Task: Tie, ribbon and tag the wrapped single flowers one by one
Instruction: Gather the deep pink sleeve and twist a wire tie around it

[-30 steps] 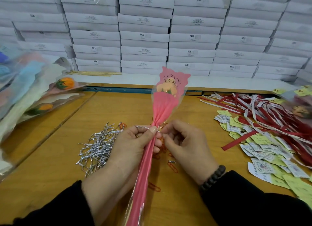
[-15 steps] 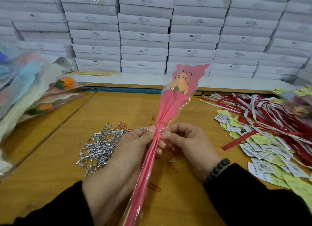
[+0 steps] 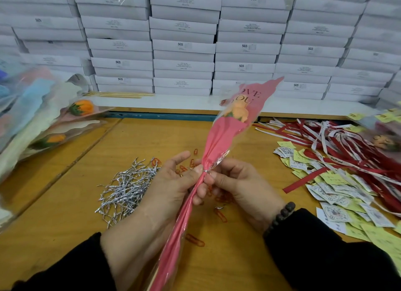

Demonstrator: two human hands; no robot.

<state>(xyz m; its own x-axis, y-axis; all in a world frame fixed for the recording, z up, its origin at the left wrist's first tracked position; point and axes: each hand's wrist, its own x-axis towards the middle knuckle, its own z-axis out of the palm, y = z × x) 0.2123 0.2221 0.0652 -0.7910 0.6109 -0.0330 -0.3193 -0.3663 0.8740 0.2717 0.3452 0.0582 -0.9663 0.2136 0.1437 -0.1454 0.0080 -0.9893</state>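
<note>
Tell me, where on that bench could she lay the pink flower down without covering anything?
The widest bare wood lies between the wrapped flowers on the left, the silver twist ties and the pink flower. Another bare strip runs below the ties. The right is crowded with ribbons and tags; paper clips lie under both hands.

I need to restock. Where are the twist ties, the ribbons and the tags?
twist ties [image 3: 127, 189], head view, middle of the silver heap
ribbons [image 3: 347, 147], head view, red strands in the tangle
tags [image 3: 338, 195], head view, white slips in the pile
</note>
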